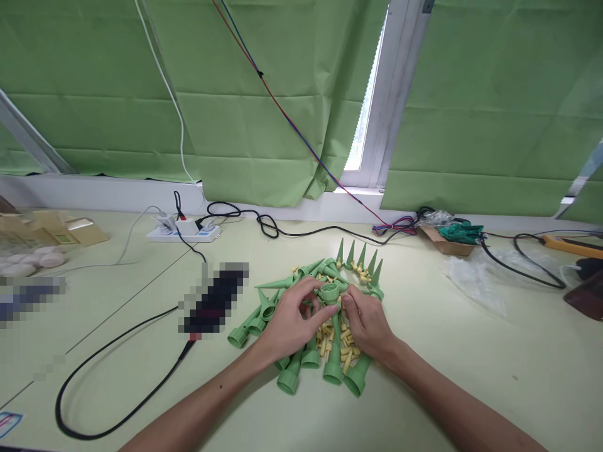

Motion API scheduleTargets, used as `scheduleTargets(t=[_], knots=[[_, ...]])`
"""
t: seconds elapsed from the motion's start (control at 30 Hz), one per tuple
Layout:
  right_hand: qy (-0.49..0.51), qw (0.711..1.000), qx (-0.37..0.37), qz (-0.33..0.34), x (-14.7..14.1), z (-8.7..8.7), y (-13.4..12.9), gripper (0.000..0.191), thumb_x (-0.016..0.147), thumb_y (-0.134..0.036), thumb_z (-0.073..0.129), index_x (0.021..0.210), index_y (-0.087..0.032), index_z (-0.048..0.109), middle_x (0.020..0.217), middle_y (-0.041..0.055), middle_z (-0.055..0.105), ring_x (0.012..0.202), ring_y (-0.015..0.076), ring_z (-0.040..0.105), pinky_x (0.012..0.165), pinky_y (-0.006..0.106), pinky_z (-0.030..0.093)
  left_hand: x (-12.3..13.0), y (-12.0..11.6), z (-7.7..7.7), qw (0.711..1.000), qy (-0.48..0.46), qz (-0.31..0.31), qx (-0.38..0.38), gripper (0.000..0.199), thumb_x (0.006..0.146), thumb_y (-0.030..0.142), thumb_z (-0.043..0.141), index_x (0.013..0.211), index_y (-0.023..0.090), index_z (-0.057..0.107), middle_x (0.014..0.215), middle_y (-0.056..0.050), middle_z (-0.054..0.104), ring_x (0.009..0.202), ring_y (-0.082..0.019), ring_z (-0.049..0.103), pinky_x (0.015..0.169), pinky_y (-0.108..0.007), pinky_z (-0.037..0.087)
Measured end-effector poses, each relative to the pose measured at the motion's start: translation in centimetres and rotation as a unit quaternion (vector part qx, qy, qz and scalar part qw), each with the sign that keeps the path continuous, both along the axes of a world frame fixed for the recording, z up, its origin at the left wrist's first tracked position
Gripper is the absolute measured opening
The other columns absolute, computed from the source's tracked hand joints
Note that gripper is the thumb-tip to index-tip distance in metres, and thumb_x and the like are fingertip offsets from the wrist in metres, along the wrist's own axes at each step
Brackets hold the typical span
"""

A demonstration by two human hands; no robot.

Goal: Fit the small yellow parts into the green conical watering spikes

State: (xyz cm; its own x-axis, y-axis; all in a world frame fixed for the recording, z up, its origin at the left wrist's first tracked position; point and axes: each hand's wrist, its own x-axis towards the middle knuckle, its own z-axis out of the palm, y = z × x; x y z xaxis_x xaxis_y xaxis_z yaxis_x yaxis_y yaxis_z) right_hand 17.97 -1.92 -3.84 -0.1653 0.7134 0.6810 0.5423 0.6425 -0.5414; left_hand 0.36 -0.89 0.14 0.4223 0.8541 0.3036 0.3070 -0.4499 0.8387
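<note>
1. Right now the left hand [294, 317] grips a green cone [330, 292], thumb on the near side and index finger on the far side; its wide ringed mouth faces up
2. Right hand [370, 320] is closed in a pinch just beside that cone; it seems to hold a small yellow piece [339, 302], mostly covered by the fingers, so the exact grip is unclear
3. Held cone is over the middle of the pile, between both hands; its narrow end is hidden
4. More green cones [288, 380] lie around and below the hands, several with open mouths toward the person; loose yellow fittings [347, 353] are heaped between the hands, on the near side
5. Behind the hands, a row of pointed cones [362, 256] stands tips up, with yellow parts [362, 275] near their bases
6. Step in hand, as judged: fitting the yellow piece to the side of the green cone; can't tell if it is seated
7. Next move calls for a steady left grip, yellow piece lined up with the cone's side, then a firm push from the right fingers
8. All of it sits on a pale table [447, 376]; power strip [183, 235] well apart, by the wall
</note>
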Motion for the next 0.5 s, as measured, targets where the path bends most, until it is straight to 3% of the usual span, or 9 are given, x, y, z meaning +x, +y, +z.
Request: scheduleTargets(t=[0.3,0.5], knots=[[-0.007,1.0,-0.004,0.005,0.09,-0.22,-0.04,0.03,0.102,-0.027,0.03,0.073,-0.023,0.033,0.056,-0.0054,0.038,0.045,0.0116,0.036,0.048,0.026,0.028,-0.01,-0.17,0.26,0.998,-0.018,-0.031,0.058,0.018,0.088,0.026,0.06,0.105,0.021,0.057,0.098,-0.003,0.053,0.071,-0.012,0.053,0.059,-0.023,0.045],[-0.006,1.0,-0.011,0.004,-0.03,-0.3,-0.08,0.03,0.102,-0.027,0.032,0.072,-0.023,0.033,0.057,-0.0055,0.036,0.047,0.0116,0.035,0.048,0.026,0.029,0.12,-0.41,0.52,0.996,-0.006,-0.019,0.083,0.012,0.088,0.02,0.055,0.099,0.021,0.061,0.095,-0.004,0.054,0.07,-0.013,0.051,0.056,-0.022,0.042]])
